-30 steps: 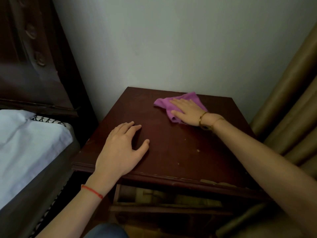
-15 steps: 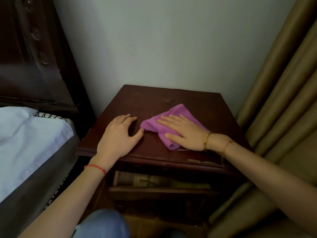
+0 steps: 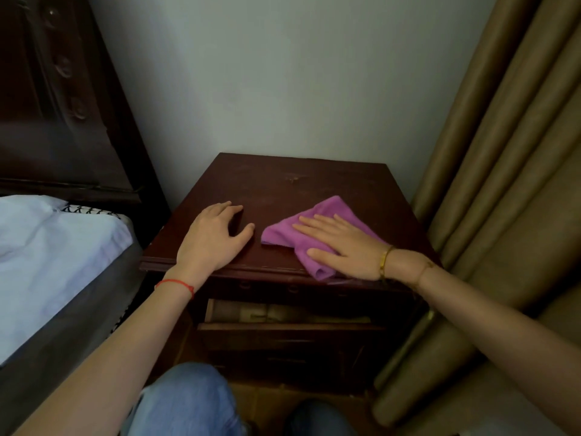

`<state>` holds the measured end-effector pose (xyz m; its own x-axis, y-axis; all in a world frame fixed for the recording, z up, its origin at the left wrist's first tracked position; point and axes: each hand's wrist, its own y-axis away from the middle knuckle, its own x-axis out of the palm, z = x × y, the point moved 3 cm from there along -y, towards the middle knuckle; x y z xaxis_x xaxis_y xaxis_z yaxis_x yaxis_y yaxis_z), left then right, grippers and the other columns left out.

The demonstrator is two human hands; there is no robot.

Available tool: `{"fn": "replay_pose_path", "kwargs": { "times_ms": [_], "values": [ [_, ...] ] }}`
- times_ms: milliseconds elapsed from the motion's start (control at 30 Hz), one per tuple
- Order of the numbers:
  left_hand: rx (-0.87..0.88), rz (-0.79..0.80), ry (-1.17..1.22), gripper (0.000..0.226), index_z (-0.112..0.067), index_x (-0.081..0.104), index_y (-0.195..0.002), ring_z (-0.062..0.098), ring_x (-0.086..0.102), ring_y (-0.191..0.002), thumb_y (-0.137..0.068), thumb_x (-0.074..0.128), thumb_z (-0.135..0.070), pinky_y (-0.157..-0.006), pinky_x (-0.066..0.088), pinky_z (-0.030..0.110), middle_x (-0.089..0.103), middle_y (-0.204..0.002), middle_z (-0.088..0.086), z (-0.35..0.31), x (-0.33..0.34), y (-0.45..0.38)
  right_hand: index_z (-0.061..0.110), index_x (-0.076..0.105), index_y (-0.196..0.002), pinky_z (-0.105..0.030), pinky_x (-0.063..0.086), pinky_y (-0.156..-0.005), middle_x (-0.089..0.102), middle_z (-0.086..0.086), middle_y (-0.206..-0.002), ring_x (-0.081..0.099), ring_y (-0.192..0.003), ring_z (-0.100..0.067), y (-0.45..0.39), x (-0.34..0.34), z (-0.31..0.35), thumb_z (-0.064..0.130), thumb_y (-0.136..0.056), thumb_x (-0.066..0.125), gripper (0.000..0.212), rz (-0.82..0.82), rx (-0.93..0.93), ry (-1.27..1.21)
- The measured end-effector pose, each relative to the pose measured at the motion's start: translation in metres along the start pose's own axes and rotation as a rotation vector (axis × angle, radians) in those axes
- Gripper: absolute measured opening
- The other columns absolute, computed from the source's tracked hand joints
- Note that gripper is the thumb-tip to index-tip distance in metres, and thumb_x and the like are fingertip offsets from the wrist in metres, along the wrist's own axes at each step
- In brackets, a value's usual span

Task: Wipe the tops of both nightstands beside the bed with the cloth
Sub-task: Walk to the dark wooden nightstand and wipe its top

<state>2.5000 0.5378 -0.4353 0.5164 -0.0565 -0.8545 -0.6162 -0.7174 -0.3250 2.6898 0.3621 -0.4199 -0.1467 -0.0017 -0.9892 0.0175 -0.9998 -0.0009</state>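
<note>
Tabletop: the dark reddish-brown wooden top of the nightstand fills the middle of the view; its finish is scuffed, with a small mark near the back centre and worn patches along the front edge.
Nightstand front: below the top, 1 drawer stands partly pulled out, with pale contents too dim to identify.
Room: a plain pale wall rises behind the nightstand; tan curtains hang in heavy folds on the right, close against the nightstand's side.
Bed: on the left, a dark wooden headboard and a mattress with a white sheet sit just beside the nightstand.
Cloth: a purple cloth lies crumpled and partly folded on the front right part of the tabletop, 1 fold reaching the front edge.
Right hand: the right hand lies palm down on the cloth, fingers straight and spread, pressing it flat; the grip is loose, nothing curled round the fabric. A gold bracelet circles the wrist.
Left hand: the left hand rests on the front left of the tabletop, fingers slightly bent, thumb pointing toward the cloth but apart from it; it holds nothing. A red string is tied at the wrist.
Foreground: knees in blue jeans show at the bottom.
</note>
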Motion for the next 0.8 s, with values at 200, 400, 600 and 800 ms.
{"fn": "replay_pose_path", "kwargs": {
  "times_ms": [200,400,600,800],
  "values": [
    [-0.005,0.016,-0.001,0.060,-0.023,0.049,-0.141,0.019,0.031,-0.141,-0.090,0.051,-0.056,-0.117,0.024,0.037,0.043,-0.149,0.002,0.000,-0.001,0.001,0.032,0.005,-0.150,-0.033,-0.004,-0.116,0.004,0.006,-0.160,0.004,-0.146,-0.014,-0.002,-0.009,-0.053,0.050,-0.099,0.023,0.057,-0.004,0.333,0.077],
    [0.001,0.015,-0.001,0.060,-0.021,0.051,-0.140,0.021,0.032,-0.141,-0.090,0.053,-0.054,-0.117,0.024,0.036,0.045,-0.148,0.004,-0.001,-0.001,0.001,0.034,0.006,-0.151,-0.032,-0.004,-0.118,0.002,0.017,-0.157,-0.001,-0.144,-0.003,0.021,0.004,-0.007,0.056,-0.096,0.020,0.061,-0.005,0.071,0.018],
    [0.000,0.027,0.000,0.061,-0.022,0.049,-0.141,0.020,0.031,-0.141,-0.090,0.051,-0.056,-0.118,0.024,0.037,0.043,-0.149,0.003,-0.001,-0.002,0.001,0.029,0.008,-0.151,-0.033,-0.002,-0.116,0.006,0.006,-0.159,0.006,-0.146,-0.015,0.021,-0.012,-0.060,0.048,-0.099,0.024,0.058,-0.022,0.412,0.062],
    [-0.001,0.020,-0.006,0.060,-0.022,0.049,-0.141,0.020,0.031,-0.141,-0.091,0.051,-0.055,-0.117,0.024,0.036,0.043,-0.149,0.002,-0.002,-0.003,0.002,0.037,0.007,-0.149,-0.033,0.000,-0.119,0.008,0.014,-0.158,0.005,-0.145,-0.006,0.046,0.006,-0.014,0.072,-0.086,0.010,0.072,-0.034,0.150,0.014]
  ]
}}
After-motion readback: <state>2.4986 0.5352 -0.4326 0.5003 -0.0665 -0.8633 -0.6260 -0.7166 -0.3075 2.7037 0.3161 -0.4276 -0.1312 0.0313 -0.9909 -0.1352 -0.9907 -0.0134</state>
